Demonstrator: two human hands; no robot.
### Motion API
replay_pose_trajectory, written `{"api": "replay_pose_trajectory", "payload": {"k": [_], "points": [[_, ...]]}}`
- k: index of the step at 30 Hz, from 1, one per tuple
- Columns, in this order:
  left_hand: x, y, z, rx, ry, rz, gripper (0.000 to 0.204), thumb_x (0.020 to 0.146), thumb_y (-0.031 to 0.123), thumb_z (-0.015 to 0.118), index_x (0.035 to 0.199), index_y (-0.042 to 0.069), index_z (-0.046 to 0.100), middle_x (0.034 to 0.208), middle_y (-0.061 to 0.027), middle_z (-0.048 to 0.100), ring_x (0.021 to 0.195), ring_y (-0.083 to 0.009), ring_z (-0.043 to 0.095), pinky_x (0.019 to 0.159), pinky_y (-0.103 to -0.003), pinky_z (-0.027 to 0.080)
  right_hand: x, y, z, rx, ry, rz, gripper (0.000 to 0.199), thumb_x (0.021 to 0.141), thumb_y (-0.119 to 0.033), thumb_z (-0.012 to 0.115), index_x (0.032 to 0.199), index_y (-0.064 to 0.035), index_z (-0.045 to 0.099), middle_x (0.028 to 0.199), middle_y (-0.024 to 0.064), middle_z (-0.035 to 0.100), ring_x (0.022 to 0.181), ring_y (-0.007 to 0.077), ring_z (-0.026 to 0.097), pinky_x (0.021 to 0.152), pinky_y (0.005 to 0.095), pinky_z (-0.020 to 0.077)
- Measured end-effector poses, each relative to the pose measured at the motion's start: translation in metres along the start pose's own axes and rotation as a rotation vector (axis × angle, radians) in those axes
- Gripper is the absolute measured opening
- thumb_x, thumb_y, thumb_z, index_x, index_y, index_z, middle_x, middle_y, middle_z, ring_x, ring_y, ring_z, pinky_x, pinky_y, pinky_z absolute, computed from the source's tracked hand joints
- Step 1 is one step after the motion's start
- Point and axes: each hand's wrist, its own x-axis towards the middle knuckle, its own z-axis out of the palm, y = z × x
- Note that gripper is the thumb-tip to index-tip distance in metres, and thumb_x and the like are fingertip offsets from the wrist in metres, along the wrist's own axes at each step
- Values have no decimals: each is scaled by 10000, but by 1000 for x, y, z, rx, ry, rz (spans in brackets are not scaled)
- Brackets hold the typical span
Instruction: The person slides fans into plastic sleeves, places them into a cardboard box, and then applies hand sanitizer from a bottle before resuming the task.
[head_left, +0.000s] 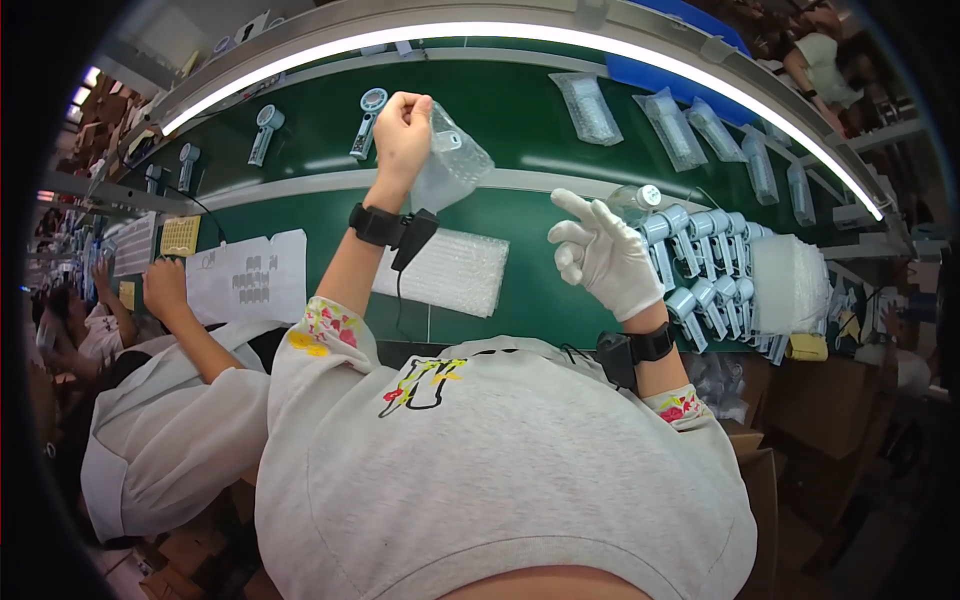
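My left hand (402, 135), bare and raised over the far part of the bench, is closed on the top of a clear bubble-wrap bag (455, 170). The bag hangs to the right of the fingers. A light-blue handheld device with a round head, like a small fan (364, 135), lies just left of that hand. My right hand (610, 260) wears a white glove and is held above the bench, fingers apart, nothing visible in it. Between my arms lies a flat stack of bubble-wrap bags (455, 272). Close to the glove's right side are rows of light-blue fan-like devices (705, 240).
Several bubble-wrapped packages (672, 130) lie at the far right. A clear round container (636, 197) stands beyond the glove; another bubble-wrap stack (788, 285) sits at right. A printed sheet (245, 278) lies left, beside a co-worker's hand (165, 290). A bright lamp bar (520, 30) crosses above.
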Motion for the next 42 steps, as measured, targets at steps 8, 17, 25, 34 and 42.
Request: {"api": "replay_pose_trajectory", "payload": {"k": [8, 17, 25, 34, 42], "points": [[116, -63, 30, 661, 81, 597, 120, 808, 123, 577, 846, 10, 570, 753, -169, 612, 694, -364, 576, 637, -396, 460, -21, -19, 0, -39, -18, -274, 665, 893, -456, 445, 1357, -9, 276, 998, 222, 590, 769, 256, 601, 583, 283, 495], [-2, 8, 92, 45, -589, 26, 202, 868, 210, 575, 855, 10, 583, 760, -39, 606, 702, -91, 557, 599, -231, 446, -5, -24, 0, 119, -103, -263, 730, 888, -529, 391, 1413, -91, 135, 1073, 243, 556, 825, 267, 608, 647, 313, 524], [-77, 89, 64, -82, -552, -55, 220, 860, 209, 600, 873, -10, 606, 750, -18, 614, 667, -46, 541, 544, -201, 421, 2, 2, 28, -420, -9, -199, 685, 900, -497, 406, 1430, -184, 106, 1051, 197, 585, 805, 247, 612, 655, 336, 499], [-118, 110, 39, 100, -422, 81, 189, 907, 155, 518, 847, -21, 550, 719, -11, 574, 614, -73, 513, 545, -216, 413, -24, 19, 58, -1682, 301, -391, 614, 904, -345, 494, 1412, -149, 210, 928, 76, 618, 739, 165, 587, 677, 300, 472], [-145, 112, 27, 21, -481, -10, 144, 895, 122, 522, 864, -19, 527, 713, -55, 570, 596, -91, 506, 532, -226, 411, -46, 33, 51, -1057, 114, -291, 654, 902, -494, 396, 1423, -168, 172, 954, 96, 609, 747, 176, 594, 670, 289, 475]]}}
